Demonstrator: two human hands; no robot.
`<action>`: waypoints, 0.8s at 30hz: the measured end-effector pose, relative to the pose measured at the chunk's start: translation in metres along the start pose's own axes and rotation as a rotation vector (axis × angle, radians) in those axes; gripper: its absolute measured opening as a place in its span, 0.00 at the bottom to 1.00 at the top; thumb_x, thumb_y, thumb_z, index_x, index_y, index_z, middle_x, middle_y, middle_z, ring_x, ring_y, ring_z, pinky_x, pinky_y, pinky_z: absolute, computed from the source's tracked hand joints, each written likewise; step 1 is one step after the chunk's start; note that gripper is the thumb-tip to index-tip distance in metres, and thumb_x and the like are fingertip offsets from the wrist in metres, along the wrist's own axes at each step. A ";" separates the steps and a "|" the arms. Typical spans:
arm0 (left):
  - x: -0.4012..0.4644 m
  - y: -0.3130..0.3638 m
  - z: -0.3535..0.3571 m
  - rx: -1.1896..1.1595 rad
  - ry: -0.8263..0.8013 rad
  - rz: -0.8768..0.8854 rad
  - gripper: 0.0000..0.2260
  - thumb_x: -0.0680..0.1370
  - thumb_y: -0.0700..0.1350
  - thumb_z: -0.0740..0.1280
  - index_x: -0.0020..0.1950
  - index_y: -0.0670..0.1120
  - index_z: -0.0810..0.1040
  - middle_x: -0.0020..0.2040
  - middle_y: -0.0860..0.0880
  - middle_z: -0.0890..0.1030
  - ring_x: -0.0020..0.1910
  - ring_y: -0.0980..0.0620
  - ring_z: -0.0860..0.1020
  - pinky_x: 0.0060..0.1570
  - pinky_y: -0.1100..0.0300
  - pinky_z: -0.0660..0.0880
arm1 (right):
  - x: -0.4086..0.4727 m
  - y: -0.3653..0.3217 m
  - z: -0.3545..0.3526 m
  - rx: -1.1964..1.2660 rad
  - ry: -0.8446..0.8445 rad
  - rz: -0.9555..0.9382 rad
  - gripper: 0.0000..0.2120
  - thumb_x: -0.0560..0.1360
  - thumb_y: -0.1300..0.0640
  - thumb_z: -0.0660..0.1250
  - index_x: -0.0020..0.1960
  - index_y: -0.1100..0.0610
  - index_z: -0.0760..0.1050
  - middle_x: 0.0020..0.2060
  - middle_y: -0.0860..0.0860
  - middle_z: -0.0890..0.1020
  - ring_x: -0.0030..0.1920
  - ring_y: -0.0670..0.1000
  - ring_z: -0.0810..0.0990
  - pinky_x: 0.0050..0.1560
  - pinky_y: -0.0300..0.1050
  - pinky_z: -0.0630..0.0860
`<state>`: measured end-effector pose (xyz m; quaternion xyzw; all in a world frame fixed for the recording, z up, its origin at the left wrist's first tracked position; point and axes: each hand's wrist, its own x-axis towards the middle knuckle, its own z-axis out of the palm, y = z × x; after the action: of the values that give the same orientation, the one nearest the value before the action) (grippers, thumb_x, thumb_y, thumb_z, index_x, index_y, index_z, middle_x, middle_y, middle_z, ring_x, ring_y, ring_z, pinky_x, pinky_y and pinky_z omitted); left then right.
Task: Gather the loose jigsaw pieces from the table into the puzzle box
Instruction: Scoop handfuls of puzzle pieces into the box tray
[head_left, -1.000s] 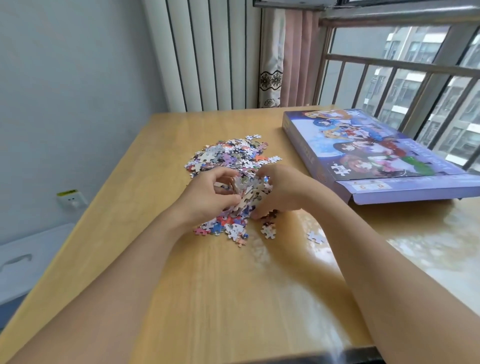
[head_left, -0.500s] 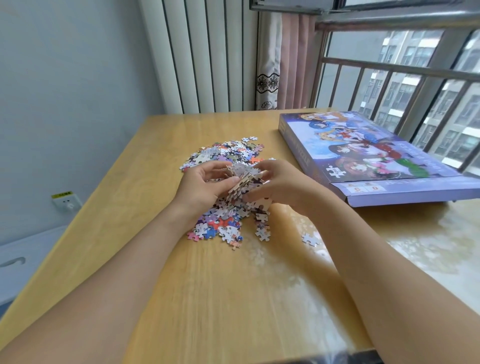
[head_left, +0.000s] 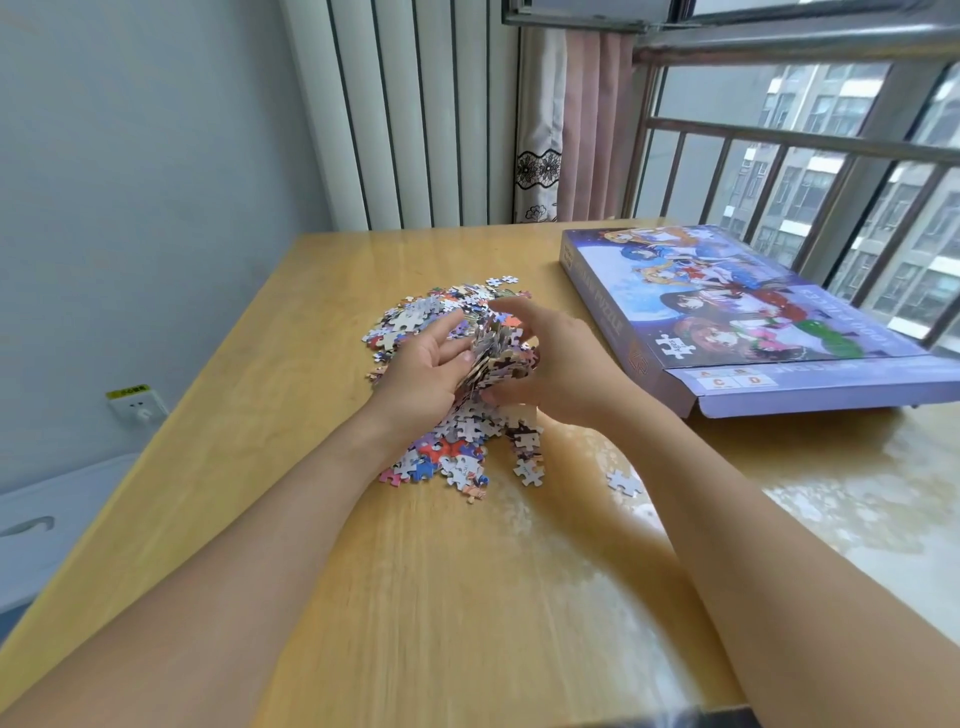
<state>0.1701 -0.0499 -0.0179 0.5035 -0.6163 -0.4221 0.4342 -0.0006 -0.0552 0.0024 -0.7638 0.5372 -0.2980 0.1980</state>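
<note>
home room in a high-rise flat, wooden table (head_left: 467, 597), pink curtain (head_left: 587, 124), barred window (head_left: 810, 156) facing apartment blocks (head_left: 831, 104)

The puzzle box (head_left: 737, 317) carries most of the writing. Its long side reads what looks like "PUZZLE", blurred. A white jigsaw-shaped badge on the lid says "AGES". On the near flap, small panels show the letters "A", "C" and "D". Upside-down lettering along the lid's far edge seems to read "1000 PIECES".
</note>
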 end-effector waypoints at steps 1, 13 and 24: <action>0.000 0.000 0.000 -0.005 0.006 0.000 0.24 0.84 0.39 0.60 0.80 0.51 0.61 0.75 0.47 0.70 0.69 0.58 0.69 0.59 0.65 0.65 | -0.001 -0.001 0.000 -0.014 0.003 -0.015 0.45 0.65 0.55 0.83 0.77 0.48 0.66 0.67 0.49 0.77 0.60 0.50 0.76 0.54 0.42 0.71; 0.000 0.001 -0.002 -0.099 0.087 0.058 0.19 0.78 0.37 0.70 0.68 0.49 0.74 0.61 0.53 0.80 0.52 0.56 0.81 0.47 0.68 0.77 | -0.001 0.001 0.004 -0.051 0.021 -0.084 0.32 0.63 0.53 0.83 0.64 0.50 0.74 0.54 0.50 0.78 0.54 0.54 0.76 0.53 0.50 0.76; -0.006 0.004 -0.008 0.074 0.040 0.200 0.11 0.74 0.51 0.75 0.55 0.51 0.83 0.50 0.53 0.84 0.47 0.54 0.83 0.48 0.58 0.79 | 0.004 0.007 0.002 0.090 0.085 -0.050 0.25 0.66 0.53 0.81 0.60 0.52 0.79 0.50 0.47 0.79 0.48 0.44 0.76 0.47 0.43 0.72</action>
<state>0.1769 -0.0443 -0.0126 0.4636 -0.6699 -0.3433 0.4674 -0.0032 -0.0618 -0.0029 -0.7539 0.5119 -0.3592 0.2017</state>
